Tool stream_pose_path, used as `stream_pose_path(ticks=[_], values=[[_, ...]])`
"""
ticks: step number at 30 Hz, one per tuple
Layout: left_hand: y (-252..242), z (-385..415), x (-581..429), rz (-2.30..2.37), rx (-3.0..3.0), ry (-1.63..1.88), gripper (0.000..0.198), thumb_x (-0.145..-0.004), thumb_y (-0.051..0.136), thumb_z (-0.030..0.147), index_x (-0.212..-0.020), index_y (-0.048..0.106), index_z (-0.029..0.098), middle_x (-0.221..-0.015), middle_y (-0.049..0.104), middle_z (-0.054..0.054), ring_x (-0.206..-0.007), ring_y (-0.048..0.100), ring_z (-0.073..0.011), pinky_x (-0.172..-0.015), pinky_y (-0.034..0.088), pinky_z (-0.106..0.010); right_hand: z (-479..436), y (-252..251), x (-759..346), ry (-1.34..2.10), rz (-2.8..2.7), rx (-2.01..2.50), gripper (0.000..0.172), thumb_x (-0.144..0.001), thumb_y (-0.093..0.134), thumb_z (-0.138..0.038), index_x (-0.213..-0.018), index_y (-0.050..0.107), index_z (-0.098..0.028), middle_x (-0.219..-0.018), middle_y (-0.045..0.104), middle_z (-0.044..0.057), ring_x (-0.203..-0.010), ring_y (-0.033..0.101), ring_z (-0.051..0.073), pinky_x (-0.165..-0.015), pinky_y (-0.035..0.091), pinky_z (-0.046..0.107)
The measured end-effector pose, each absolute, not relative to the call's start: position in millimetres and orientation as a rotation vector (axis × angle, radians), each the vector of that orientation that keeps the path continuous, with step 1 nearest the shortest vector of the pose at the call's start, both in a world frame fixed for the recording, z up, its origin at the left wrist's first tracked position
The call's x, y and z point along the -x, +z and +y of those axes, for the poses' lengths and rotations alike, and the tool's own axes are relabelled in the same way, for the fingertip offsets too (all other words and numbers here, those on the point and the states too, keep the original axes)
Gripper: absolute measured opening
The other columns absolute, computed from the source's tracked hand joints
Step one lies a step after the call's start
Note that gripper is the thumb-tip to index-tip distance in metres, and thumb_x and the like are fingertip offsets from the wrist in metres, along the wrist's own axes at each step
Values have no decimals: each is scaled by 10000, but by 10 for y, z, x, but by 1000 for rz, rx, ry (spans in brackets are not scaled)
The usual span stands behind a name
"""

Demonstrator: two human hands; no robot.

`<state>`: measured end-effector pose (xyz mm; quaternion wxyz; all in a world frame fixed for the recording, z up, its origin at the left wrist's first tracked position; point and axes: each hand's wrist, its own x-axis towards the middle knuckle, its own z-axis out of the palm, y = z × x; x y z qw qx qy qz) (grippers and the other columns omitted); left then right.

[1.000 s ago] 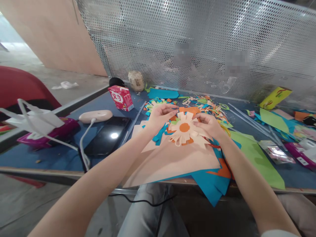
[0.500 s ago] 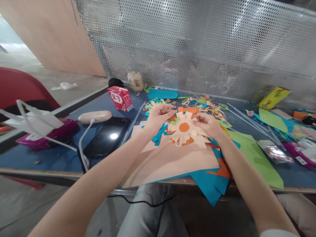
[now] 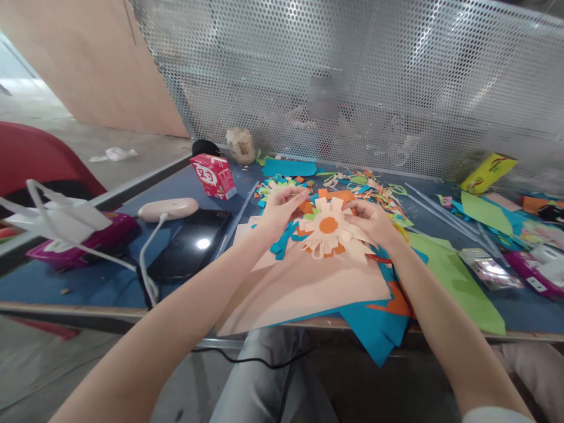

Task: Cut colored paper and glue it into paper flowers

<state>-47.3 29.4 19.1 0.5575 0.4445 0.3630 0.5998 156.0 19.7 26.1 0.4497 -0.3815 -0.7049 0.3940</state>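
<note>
A layered paper flower [image 3: 328, 225] with pale peach petals and an orange centre lies over peach paper sheets [image 3: 304, 288]. Just left of the flower is my left hand [image 3: 286, 205], thumb and fingertips pressed together; anything between them is too small to name. My right hand [image 3: 368, 220] pinches a peach petal at the flower's right side. Blue paper strips [image 3: 282, 242] lie below my left hand, and a second fringed flower [image 3: 277, 187] in green, blue and orange is partly hidden behind it.
Paper scraps [image 3: 374, 191] lie behind the flower. To the left are a red drink carton [image 3: 214, 176], a black phone [image 3: 191, 244] and a white cable [image 3: 147, 252]. Green sheets [image 3: 453, 282] lie right; a perforated metal screen [image 3: 374, 76] stands at the back.
My left fingertips have drawn slightly left, away from the flower, and closed together. My right hand stays at the petals with only a small shift.
</note>
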Motion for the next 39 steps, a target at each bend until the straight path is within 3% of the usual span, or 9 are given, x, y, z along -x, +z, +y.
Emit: stream_pose_path(ticks=[8,12,16,21,25,32,37,39], values=[[225,270,476,991,-1047,1437,383,-606,700,450,-840,584,169,-875,635,-39,-713,603,-128,-506,447,-203,223,291,-1597,486,-1571,937,114,-732,586,-277,-815,538,-216,-769,591,-8,-720,576,130,-678,466,267],[152,307,486,967,-1030,1190,342,-697,571,478,-855,560,175,-920,633,-62,-713,615,-149,-518,435,-230,238,264,-1592,370,-1540,860,156,-737,600,-305,-848,520,-231,-816,595,4,-783,602,148,-712,494,285],[91,324,501,1094,-1607,1072,294,-680,577,442,-790,550,171,-831,632,-70,-767,606,-179,-565,423,-251,260,233,-1611,301,-1527,861,147,-758,593,-331,-842,520,-236,-816,601,7,-781,612,146,-716,511,295],[63,274,533,1166,-2234,699,646,-608,662,488,-1150,506,174,-1071,618,-96,-941,579,-209,-731,444,-291,278,267,-1668,213,-1419,867,194,-761,598,-360,-867,504,-228,-826,601,7,-798,617,142,-752,517,314],[7,288,545,1146,-2361,544,640,-678,617,397,-1260,434,202,-1028,659,-50,-922,596,-188,-782,436,-279,266,276,-1665,213,-1370,826,224,-744,616,-367,-862,487,-226,-836,598,15,-815,622,157,-784,514,351],[-135,394,524,1122,-2094,838,470,-609,614,182,-1074,579,237,-742,671,3,-674,615,-147,-611,452,-221,185,229,-1609,184,-1493,830,182,-777,569,-357,-759,417,-259,-866,593,45,-954,592,202,-900,454,417],[-77,534,597,1196,-1994,1148,88,-653,590,223,-724,627,188,-655,636,-18,-588,569,-140,-551,424,-226,115,287,-1611,110,-1656,719,130,-795,536,-280,-753,415,-256,-850,609,22,-886,584,181,-863,443,408],[-18,562,646,1220,-1950,1302,98,-687,574,262,-691,622,177,-677,636,-30,-625,571,-149,-586,431,-237,86,307,-1614,152,-1926,668,62,-789,533,-238,-776,474,-250,-856,624,26,-895,568,180,-859,432,394]])
